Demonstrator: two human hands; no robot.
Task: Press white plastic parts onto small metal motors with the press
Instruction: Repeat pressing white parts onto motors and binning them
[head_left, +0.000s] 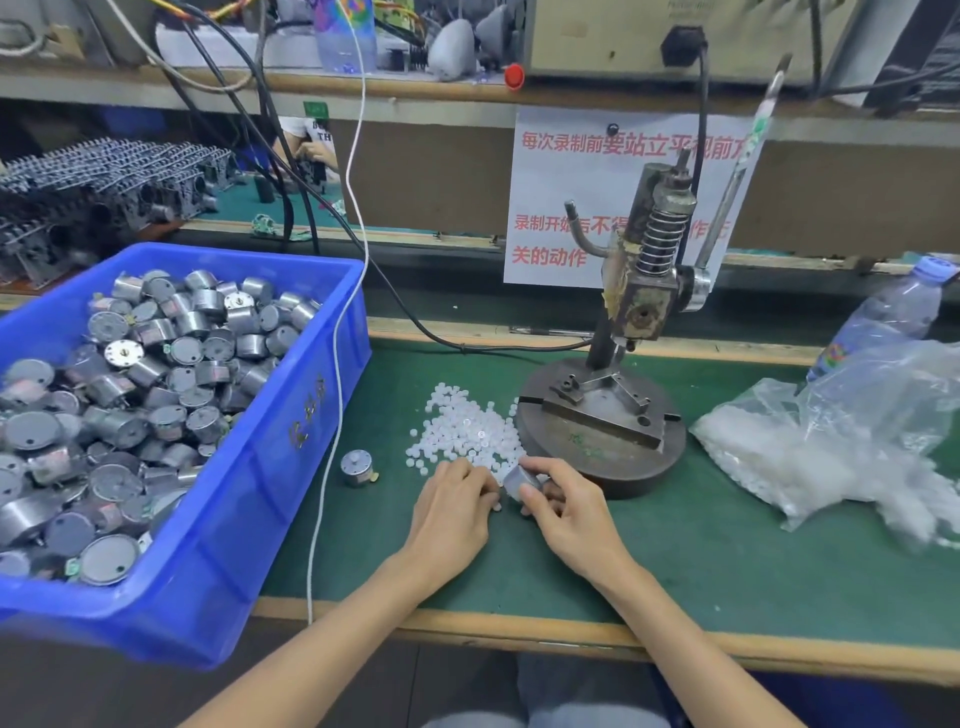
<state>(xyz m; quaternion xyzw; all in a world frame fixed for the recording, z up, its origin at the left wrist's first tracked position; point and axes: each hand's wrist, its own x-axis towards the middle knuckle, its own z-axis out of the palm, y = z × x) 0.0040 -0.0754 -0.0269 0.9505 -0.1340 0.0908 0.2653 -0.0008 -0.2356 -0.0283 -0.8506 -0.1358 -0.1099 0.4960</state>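
My right hand (563, 512) grips a small metal motor (519, 480) just in front of the press base. My left hand (454, 506) sits close beside it, fingers curled at the near edge of a heap of small white plastic parts (465, 434); whether it pinches one is hidden. The hand press (649, 291) stands on a round metal base (602, 447) behind my hands, its lever up. One loose motor (357, 466) lies on the green mat to the left.
A blue bin (291, 431) full of metal motors fills the left side. A clear bag of white parts (831, 447) and a water bottle (883, 317) lie at right. A white cord (337, 364) hangs past the bin. The table's wooden front edge (571, 636) is near.
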